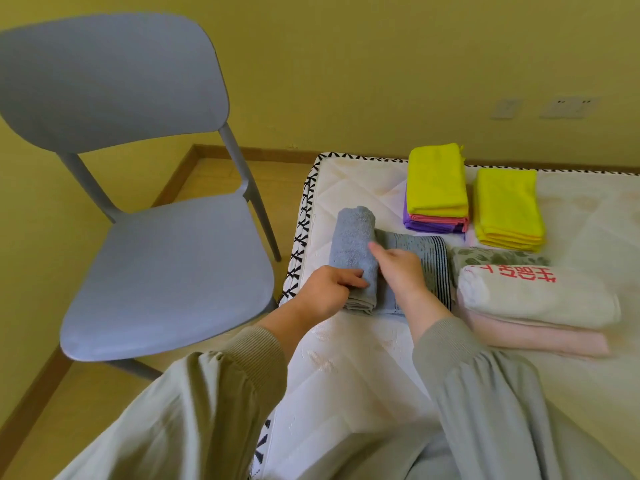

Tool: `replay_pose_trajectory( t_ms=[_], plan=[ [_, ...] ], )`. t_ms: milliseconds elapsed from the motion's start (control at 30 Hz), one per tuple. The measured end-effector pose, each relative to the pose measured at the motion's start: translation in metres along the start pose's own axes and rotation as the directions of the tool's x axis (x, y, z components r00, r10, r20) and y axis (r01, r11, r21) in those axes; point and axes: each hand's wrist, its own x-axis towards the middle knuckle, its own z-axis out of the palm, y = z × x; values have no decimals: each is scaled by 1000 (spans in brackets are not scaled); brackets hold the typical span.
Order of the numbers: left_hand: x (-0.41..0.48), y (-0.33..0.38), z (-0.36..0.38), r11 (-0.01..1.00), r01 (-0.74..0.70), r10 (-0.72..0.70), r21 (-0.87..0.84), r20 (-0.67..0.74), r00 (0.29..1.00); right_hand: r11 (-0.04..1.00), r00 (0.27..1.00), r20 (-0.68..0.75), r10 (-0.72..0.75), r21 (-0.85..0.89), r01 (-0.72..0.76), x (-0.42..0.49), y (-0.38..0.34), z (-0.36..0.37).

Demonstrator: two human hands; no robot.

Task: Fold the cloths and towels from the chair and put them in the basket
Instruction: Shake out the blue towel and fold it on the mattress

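L hand pinches near end of grey towel, fingers curled round roll. Towel on mattress by its L edge: L part rolled, R part flat, striped end. R hand on flat part, index touching roll; other fingers tucked under, can't tell if gripping. Folded yellow cloths & white towel to R. chair L of mattress.

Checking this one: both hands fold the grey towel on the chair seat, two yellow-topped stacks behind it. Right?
Not on the chair seat: the head view shows the left hand and right hand folding the grey towel on the mattress. The two yellow-topped stacks do lie behind it.
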Motion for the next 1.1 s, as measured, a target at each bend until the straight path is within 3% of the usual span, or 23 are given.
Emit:
replay_pose_trajectory(
  t_ms=[67, 167, 200, 267, 333, 400, 433, 567, 667, 767, 867, 933, 1000, 1067, 1100],
  plan=[
    [-2, 2, 0, 999, 5, -9, -48, -70, 997, 998, 999, 7, -38, -52, 38, 2, 3, 6],
    [1, -2, -5, 998, 30, -8, 48, -394, 919, 998, 997, -73, -18, -53, 15, 9, 9, 6],
    [4, -5, -6, 996, 57, -18, 74, -445, 895, 999, 995, -104, 2, -54, -7, 11, 11, 5],
    [11, -12, -7, 988, 154, -139, 5, -395, 908, 992, 987, -158, 7, -122, -27, 11, 17, 2],
    [17, -14, -3, 939, 248, -301, -237, -223, 927, 972, 977, -209, -47, -233, -3, 8, 22, 2],
    [21, -9, 6, 876, 276, -337, -396, -93, 937, 953, 966, -238, -106, -302, 30, 6, 27, 3],
    [23, -6, 10, 886, 274, -328, -375, -85, 941, 950, 964, -238, -116, -311, 38, 6, 28, 3],
    [28, 4, 18, 937, 278, -324, -212, -227, 919, 964, 985, -133, -111, -256, 74, 10, 26, -2],
    [24, 6, 11, 959, 261, -284, -112, -346, 894, 998, 998, -65, -22, -61, 18, 11, 22, -10],
    [13, 6, 0, 971, 238, -207, -5, -510, 835, 989, 992, -49, 115, 102, -109, 8, 16, -15],
    [3, 9, -4, 936, 233, -19, 263, -624, 781, 987, 989, -92, 111, 125, -100, 2, 14, -19],
    [1, 14, -1, 835, 220, 135, 505, -575, 807, 988, 986, -136, 97, 132, -78, -2, 13, -24],
    [1, 18, 8, 671, 150, 248, 726, -411, 877, 975, 975, -182, 129, 201, -92, -3, 14, -28],
    [0, 17, 23, 569, 29, 299, 822, -239, 924, 965, 962, -230, 145, 249, -86, -2, 14, -30],
    [1, 16, 30, 574, -35, 317, 818, -183, 931, 963, 958, -251, 140, 259, -73, -1, 14, -31]
  ],
)
